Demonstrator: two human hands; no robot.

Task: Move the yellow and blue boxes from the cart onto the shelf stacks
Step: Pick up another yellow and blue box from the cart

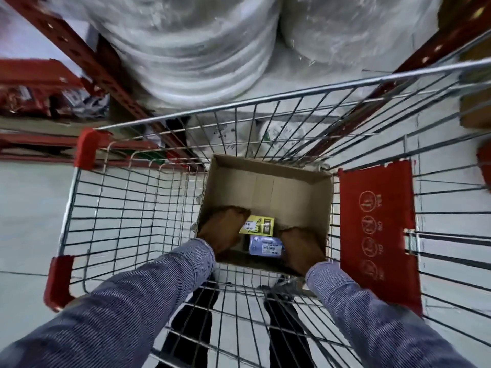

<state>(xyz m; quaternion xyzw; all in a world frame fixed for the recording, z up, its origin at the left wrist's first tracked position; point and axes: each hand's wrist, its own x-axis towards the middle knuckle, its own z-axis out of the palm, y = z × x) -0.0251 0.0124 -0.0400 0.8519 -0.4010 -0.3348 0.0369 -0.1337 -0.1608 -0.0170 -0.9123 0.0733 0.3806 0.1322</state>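
A small yellow box (259, 224) and a small blue box (265, 244) lie at the bottom of an open cardboard carton (265, 181) inside the wire cart (132, 208). The blue box is nearer to me than the yellow one. My left hand (223, 229) is down in the carton, its fingers curled over the yellow box's left edge. My right hand (300, 247) is also in the carton, pressed against the blue box's right side. Its fingers are hidden, so its grip is unclear. Both sleeves are blue striped.
The cart has red corner guards (85, 148) and a red child-seat flap (377, 229) on the right. Beyond it stands a red metal shelf frame (106, 73) holding large plastic-wrapped white bundles (199, 49). Packaged goods (32, 99) sit on a shelf at the left.
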